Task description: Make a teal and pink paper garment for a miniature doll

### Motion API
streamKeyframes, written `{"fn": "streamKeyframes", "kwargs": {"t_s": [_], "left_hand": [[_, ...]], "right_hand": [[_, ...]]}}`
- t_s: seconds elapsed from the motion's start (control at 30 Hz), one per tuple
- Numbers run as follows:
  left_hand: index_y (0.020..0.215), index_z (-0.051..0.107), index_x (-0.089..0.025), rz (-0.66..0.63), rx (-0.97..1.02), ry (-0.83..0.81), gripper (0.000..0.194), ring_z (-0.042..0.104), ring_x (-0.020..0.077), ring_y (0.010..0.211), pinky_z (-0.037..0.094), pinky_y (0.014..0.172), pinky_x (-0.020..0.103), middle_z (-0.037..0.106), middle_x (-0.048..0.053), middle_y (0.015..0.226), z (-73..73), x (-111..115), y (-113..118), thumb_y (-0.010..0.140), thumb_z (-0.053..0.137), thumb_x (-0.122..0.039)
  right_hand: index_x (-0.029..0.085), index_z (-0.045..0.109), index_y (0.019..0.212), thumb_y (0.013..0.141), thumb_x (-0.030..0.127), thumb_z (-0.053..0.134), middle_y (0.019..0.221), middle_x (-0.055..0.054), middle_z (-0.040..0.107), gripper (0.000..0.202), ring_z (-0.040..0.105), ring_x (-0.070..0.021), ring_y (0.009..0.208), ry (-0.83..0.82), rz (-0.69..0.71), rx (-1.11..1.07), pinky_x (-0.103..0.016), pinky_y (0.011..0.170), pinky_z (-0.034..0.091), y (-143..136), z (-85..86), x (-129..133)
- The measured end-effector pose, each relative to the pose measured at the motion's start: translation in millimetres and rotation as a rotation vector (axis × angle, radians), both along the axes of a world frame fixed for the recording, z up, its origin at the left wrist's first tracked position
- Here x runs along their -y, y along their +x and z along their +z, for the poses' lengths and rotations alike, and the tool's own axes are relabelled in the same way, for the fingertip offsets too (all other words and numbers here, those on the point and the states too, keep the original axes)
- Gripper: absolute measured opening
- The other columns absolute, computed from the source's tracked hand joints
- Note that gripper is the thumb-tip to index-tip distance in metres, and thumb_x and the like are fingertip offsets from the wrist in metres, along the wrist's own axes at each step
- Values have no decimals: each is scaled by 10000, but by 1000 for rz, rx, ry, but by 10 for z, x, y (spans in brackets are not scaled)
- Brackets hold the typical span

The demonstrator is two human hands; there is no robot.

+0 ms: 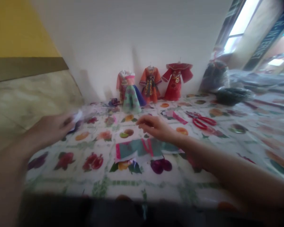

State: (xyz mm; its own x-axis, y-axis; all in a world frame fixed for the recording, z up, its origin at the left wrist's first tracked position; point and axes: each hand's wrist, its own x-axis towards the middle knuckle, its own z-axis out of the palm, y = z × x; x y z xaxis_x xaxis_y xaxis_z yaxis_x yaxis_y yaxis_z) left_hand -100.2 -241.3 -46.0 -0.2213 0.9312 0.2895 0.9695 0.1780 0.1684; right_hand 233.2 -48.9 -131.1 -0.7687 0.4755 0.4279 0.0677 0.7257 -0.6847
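On the left side of the table, my left hand (58,126) is closed on a small white object (77,117), too blurred to name, with something dark under the fingers. Near the middle hovers my right hand (156,126), fingers loosely bent and apart from the thumb, with nothing visible in them. Just below it lies a flat piece of teal fabric (132,148) with pink trim, partly covered by my right wrist. Red-handled scissors (202,121) and a pink fabric scrap (180,118) rest to the right of that hand.
Against the white wall stand several miniature dresses: a green-skirted one (132,97), an orange robe (150,83) and a red robe (176,82). Dark bundles in clear plastic (234,94) sit at the back right. A fruit-print cloth (68,176) covers the table up to its near edge.
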Motion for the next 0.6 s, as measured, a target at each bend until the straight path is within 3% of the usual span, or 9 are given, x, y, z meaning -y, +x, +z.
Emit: {"fn": "streamKeyframes", "kwargs": {"t_s": [0.07,0.13,0.2,0.3,0.37,0.47,0.6], "left_hand": [[925,619,-203,25,-65,135,82,475,121,596,312,611,231,582,-71,644,142,-375,387,896,610,-279],[921,599,-186,-123,3,471,74,528,125,738,373,696,235,629,-37,798,191,-815,692,881,611,-246],[832,551,-191,-300,199,750,54,546,133,727,402,673,245,607,-18,763,160,-1239,921,845,602,-181],[801,525,-209,-489,351,662,94,528,127,626,413,603,256,579,-20,699,26,-1637,1208,876,580,-200],[783,510,-215,-637,532,511,139,509,126,589,414,578,263,544,-27,653,-88,-1673,1367,895,590,-232],[770,525,-203,-687,735,336,167,479,109,566,388,547,254,514,-37,635,-281,-1481,1468,910,606,-247],[794,574,-197,-672,1022,205,144,501,103,564,400,541,240,573,-32,650,-540,-1201,1340,914,626,-257]], "right_hand": [[168,660,987,950,288,545,786,0,618,169,528,-110,632,-58,9,-12,-247,563,392,-16,-17,-3],[166,642,999,952,326,553,799,-4,605,189,531,-115,642,-119,22,-52,-253,559,401,-28,-29,-8],[169,621,1032,946,348,568,884,-23,615,205,561,-127,693,-156,11,-122,-265,590,440,-32,-33,-32],[191,577,1127,934,372,592,1053,-55,625,265,593,-142,757,-193,-82,-241,-291,650,485,-28,-26,-109],[215,549,1173,922,400,609,1130,-63,616,317,601,-150,795,-257,-181,-345,-299,677,500,-19,-14,-168],[238,546,1182,907,416,621,1111,-43,610,336,600,-162,850,-416,-247,-503,-291,682,508,-10,-1,-217],[228,612,1164,940,393,595,889,8,609,279,587,-129,750,-580,21,-451,-261,659,473,-47,-25,-176]]}}
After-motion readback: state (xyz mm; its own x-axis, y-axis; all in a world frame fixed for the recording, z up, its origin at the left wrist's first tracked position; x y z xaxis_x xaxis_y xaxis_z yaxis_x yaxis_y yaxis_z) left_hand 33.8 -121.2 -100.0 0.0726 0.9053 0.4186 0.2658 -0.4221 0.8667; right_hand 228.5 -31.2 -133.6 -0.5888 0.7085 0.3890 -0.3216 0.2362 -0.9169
